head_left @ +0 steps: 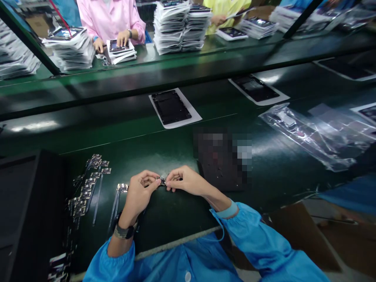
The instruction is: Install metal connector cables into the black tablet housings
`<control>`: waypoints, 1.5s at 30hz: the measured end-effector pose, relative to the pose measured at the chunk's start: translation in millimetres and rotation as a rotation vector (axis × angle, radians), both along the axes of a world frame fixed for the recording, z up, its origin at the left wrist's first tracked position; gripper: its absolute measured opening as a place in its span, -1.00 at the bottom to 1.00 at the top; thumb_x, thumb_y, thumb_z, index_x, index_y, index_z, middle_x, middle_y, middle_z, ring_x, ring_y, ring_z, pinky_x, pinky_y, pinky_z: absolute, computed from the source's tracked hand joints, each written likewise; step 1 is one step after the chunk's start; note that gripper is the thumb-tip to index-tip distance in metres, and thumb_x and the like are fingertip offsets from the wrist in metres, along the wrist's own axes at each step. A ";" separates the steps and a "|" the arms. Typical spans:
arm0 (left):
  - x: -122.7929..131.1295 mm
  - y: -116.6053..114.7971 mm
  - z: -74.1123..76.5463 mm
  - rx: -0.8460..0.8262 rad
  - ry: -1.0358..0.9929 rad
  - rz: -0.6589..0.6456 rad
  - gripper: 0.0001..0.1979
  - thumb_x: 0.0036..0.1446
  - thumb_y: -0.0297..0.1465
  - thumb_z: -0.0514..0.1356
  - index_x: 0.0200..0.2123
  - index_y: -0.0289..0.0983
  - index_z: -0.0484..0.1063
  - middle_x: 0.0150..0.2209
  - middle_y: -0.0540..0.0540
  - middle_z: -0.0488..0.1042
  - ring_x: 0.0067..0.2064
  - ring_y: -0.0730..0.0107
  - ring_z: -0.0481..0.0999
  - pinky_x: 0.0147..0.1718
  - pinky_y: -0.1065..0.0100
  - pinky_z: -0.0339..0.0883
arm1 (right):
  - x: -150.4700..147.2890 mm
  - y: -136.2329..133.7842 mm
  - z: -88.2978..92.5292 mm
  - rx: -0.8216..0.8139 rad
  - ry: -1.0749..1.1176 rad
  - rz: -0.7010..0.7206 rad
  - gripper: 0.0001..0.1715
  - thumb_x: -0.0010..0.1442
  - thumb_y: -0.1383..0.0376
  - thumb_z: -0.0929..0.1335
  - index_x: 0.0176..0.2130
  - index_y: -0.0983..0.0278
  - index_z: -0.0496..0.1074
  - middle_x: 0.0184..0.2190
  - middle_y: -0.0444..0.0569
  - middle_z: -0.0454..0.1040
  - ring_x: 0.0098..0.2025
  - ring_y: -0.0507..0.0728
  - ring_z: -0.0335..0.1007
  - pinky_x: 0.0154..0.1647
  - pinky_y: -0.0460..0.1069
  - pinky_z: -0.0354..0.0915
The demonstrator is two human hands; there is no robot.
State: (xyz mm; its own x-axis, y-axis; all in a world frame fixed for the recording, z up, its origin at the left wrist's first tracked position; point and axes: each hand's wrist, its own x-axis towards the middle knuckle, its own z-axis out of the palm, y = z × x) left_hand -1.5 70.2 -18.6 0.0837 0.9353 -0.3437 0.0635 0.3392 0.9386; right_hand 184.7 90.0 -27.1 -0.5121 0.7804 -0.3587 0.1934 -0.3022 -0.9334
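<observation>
One small circuit board (pixel 162 181) is held above the front part of the green desk (pixel 173 219), between the left hand (pixel 141 192) and the right hand (pixel 185 180). The hands are close together, each pinching the piece with thumb and fingertips from its own side; the finer details of the board are too small to make out. A dark watch (pixel 126 232) circles the left wrist, and a light blue band (pixel 228 210) the right. Just left of the left forearm lies a loose board (pixel 122 188) with a dark strip trailing from it, and farther left many similar boards form an overlapping cluster (pixel 85 190). A black case (pixel 26 219) stands at the left edge. Beside the right hand lies a black panel (pixel 221 172), partly blurred by pixelation. Beyond the hands, a dark tablet-like frame (pixel 170 105) rests on a white sheet (pixel 194 115), with another frame (pixel 255 88) farther right. Clear plastic bags (pixel 311 137) lie crumpled to the right. Across the line, a person in pink (pixel 110 17) handles a device (pixel 117 46) near tall stacks (pixel 172 29).
</observation>
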 end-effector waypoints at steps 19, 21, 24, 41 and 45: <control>-5.0 -0.9 -0.6 -0.069 -0.087 -0.050 -0.77 -0.17 -0.33 0.39 -0.47 -0.32 0.46 -0.60 -0.02 0.45 -0.54 0.44 0.41 -0.47 0.41 0.27 | -0.2 -4.7 -2.1 0.013 0.069 -0.007 -0.69 0.01 0.11 0.47 -0.41 0.33 0.53 -0.47 -0.03 0.58 -0.48 0.04 0.42 -0.35 -0.04 0.36; -5.1 -1.0 -1.8 -0.074 -0.105 -0.048 -0.77 -0.18 -0.33 0.40 -0.47 -0.33 0.46 -0.59 -0.02 0.45 -0.54 0.45 0.41 -0.48 0.42 0.26 | -0.2 -4.9 -3.3 0.009 0.080 -0.006 -0.67 0.00 0.09 0.48 -0.41 0.34 0.53 -0.48 -0.02 0.58 -0.48 0.04 0.43 -0.36 -0.04 0.36; -5.0 -1.6 -2.8 -0.076 -0.088 -0.057 -0.78 -0.16 -0.35 0.39 -0.46 -0.33 0.46 -0.59 -0.01 0.45 -0.54 0.45 0.41 -0.48 0.43 0.26 | -0.5 -4.7 -5.1 0.013 0.084 -0.001 -0.67 -0.01 0.10 0.48 -0.42 0.34 0.53 -0.48 -0.02 0.58 -0.49 0.04 0.42 -0.36 -0.04 0.36; -32.1 6.0 4.2 -0.044 -0.112 0.186 -0.71 -0.21 -0.33 0.42 -0.37 -0.33 0.53 -0.46 -0.07 0.55 -0.40 0.41 0.48 -0.39 0.46 0.27 | 13.6 32.3 31.2 0.426 -0.270 -0.009 -0.82 0.11 0.31 0.41 -0.24 0.28 0.56 -0.25 -0.01 0.61 -0.18 0.15 0.50 -0.16 -0.01 0.32; -54.7 12.7 -5.0 -0.011 -0.001 0.289 -0.69 -0.31 -0.33 0.43 -0.44 -0.35 0.51 -0.56 -0.05 0.50 -0.49 0.44 0.42 -0.48 0.47 0.20 | 24.6 105.1 57.7 0.472 -0.686 -0.277 -0.85 0.20 0.34 0.36 -0.25 0.29 0.55 -0.21 -0.02 0.60 -0.13 0.13 0.50 -0.10 -0.07 0.30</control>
